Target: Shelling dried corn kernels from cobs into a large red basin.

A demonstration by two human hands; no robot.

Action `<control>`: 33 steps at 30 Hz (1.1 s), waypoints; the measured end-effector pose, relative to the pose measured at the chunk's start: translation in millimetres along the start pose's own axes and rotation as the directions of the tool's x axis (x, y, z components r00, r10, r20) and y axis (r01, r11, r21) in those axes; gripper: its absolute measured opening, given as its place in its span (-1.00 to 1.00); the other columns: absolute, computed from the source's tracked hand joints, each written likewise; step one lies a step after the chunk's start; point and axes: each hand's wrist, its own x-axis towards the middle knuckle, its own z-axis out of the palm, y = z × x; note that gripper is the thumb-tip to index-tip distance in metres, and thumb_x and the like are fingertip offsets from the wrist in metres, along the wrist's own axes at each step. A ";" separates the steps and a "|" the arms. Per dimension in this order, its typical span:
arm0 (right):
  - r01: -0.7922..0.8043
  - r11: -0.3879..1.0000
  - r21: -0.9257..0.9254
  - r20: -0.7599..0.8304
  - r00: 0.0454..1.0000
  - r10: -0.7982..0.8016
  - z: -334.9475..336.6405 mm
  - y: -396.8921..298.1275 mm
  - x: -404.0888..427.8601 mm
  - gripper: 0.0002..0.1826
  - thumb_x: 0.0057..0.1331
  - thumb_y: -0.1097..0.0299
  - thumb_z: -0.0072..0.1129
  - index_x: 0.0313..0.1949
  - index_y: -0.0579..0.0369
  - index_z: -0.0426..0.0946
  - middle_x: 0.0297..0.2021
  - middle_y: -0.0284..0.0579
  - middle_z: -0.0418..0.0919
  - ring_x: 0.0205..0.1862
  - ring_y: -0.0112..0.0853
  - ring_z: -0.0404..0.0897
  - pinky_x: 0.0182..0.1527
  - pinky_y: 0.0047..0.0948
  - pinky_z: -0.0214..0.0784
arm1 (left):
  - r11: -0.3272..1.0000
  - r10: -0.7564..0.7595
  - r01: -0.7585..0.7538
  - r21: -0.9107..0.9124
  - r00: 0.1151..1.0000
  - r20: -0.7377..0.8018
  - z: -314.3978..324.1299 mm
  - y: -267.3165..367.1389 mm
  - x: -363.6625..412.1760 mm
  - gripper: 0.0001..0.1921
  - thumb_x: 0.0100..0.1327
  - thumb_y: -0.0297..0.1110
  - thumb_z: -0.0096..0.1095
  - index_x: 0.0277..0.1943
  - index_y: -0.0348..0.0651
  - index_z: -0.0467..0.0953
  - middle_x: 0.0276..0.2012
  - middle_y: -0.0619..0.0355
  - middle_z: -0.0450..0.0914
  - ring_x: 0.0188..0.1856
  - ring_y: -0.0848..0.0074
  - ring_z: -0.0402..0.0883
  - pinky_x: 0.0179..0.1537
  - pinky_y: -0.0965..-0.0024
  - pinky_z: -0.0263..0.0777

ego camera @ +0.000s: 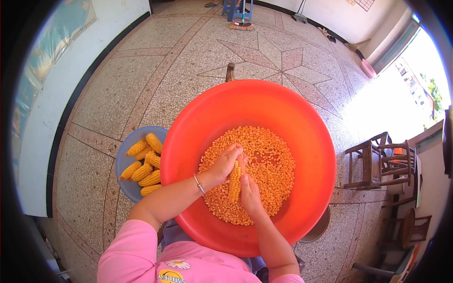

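Note:
Both my hands grip one ear of dried corn (235, 184) over a wide red plastic basin (304, 116). My left hand (226, 163) wraps its upper end, and a bracelet circles that wrist. Lower down, my right hand (250, 192) holds the ear's right side. Part of the cob on that side looks stripped, while yellow rows still cover the side facing left. Loose corn kernels (272, 180) lie in a thick layer on the basin's bottom, with a thin patch showing red right of my left fingertips.
To the left, a blue basin (122, 159) holds several ears of corn (141, 172). Wooden chairs (368, 166) stand at right, near a bright doorway (407, 92). A metal bowl (316, 228) sits partly under the red basin. Farther off are a mop (242, 25) and a blue stool (231, 12).

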 end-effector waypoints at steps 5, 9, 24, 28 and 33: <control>0.056 0.980 0.189 -0.106 0.994 -0.036 0.3 8.8 2.4 -0.50 0.46 0.03 -0.39 -0.14 0.26 0.39 -0.45 -0.25 0.46 -0.48 -0.55 0.42 -0.38 -0.58 0.31 | 0.966 -0.134 0.151 -0.208 0.987 0.094 -0.1 2.7 0.5 -0.87 0.31 -0.27 -0.10 -0.27 -0.10 0.24 -0.49 0.19 0.37 -0.40 0.54 0.35 -0.32 0.45 0.34; 0.048 0.985 0.164 -0.096 0.995 -0.032 -1.4 9.3 4.5 -0.49 0.46 0.04 -0.39 -0.11 0.28 0.40 -0.38 -0.22 0.50 -0.37 -0.56 0.43 -0.28 -0.57 0.29 | 0.960 -0.154 0.172 -0.223 0.983 0.097 1.9 5.9 -1.3 -0.88 0.31 -0.26 -0.10 -0.27 -0.09 0.25 -0.49 0.19 0.36 -0.39 0.54 0.36 -0.35 0.46 0.34; -0.009 0.991 0.136 -0.125 0.992 0.026 5.0 -1.5 -0.3 -0.53 0.46 0.03 -0.38 -0.27 0.19 0.38 -0.55 -0.32 0.36 -0.60 -0.60 0.32 -0.55 -0.60 0.21 | 0.981 -0.164 0.155 -0.115 0.983 -0.078 -1.2 -10.5 0.5 -0.89 0.32 -0.29 -0.13 -0.29 -0.11 0.26 -0.50 0.18 0.40 -0.43 0.57 0.36 -0.38 0.45 0.34; -0.073 0.967 0.242 -0.113 0.988 0.103 -2.5 15.0 8.3 -0.56 0.46 0.07 -0.35 -0.14 0.21 0.39 -0.42 -0.23 0.47 -0.47 -0.55 0.45 -0.47 -0.57 0.32 | 0.952 -0.229 0.222 -0.210 0.973 -0.007 -0.4 -4.5 1.6 -0.88 0.31 -0.29 -0.11 -0.29 -0.11 0.26 -0.50 0.18 0.39 -0.43 0.55 0.36 -0.37 0.43 0.37; -0.079 0.854 0.514 -0.098 0.984 0.149 -0.5 9.6 8.2 -0.57 0.46 0.11 -0.33 -0.05 0.23 0.39 -0.30 -0.18 0.47 -0.29 -0.51 0.46 -0.24 -0.53 0.35 | 0.918 -0.225 0.226 -0.325 0.973 0.043 -5.2 -4.5 3.2 -0.85 0.31 -0.28 -0.11 -0.32 -0.13 0.22 -0.41 0.13 0.38 -0.40 0.55 0.38 -0.42 0.42 0.40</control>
